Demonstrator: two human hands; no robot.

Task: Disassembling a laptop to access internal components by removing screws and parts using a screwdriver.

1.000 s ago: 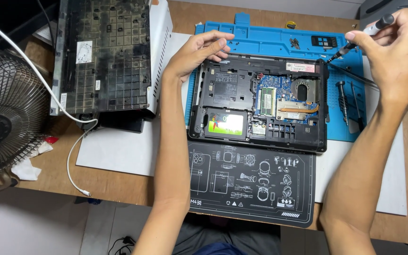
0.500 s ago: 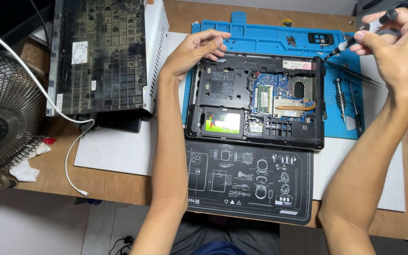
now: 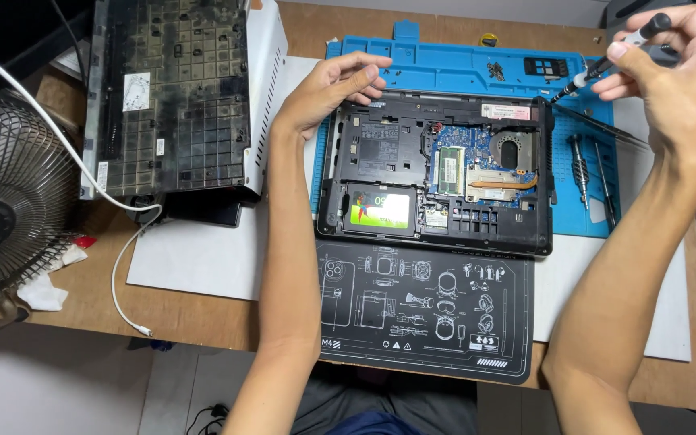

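The right hand (image 3: pixel 682 80) is closed around a precision screwdriver (image 3: pixel 606 64), gripped between fingertips and thumb near the far right corner of the counter (image 3: pixel 203 322). The driver's tip points down and left toward the far right corner of the opened laptop base (image 3: pixel 437 181), just above it; whether the tip touches a screw cannot be told.

The left hand (image 3: pixel 332 89) holds nothing. Its fingers are loosely curled and rest on the far left corner of the laptop base, steadying the chassis.

The laptop base lies underside up on a blue silicone repair mat (image 3: pixel 461 64) toward the far edge of the counter. Its bottom cover is already off. Exposed inside are:
- a green circuit board with a memory module (image 3: pixel 450 169) seated at centre;
- a copper heat pipe (image 3: pixel 505 184) and the fan housing (image 3: pixel 513 149) to the right;
- a solid-state drive (image 3: pixel 380 209) in the near left bay.

All of these parts are in their places; judged from this, disassembly has gone only as far as cover removal, and the internal components remain to be freed.

A few loose screws (image 3: pixel 495 71) lie on the blue mat beyond the chassis. Two spare driver tools (image 3: pixel 582 169) lie on the mat just right of the base. A black printed mat (image 3: pixel 424 306) lies at the near edge, touching the base. A removed keyboard panel (image 3: pixel 175 89), back side up, lies at the far left. A desk fan (image 3: pixel 2 201) stands at the left edge, with a white cable (image 3: pixel 106 193) crossing beside it.
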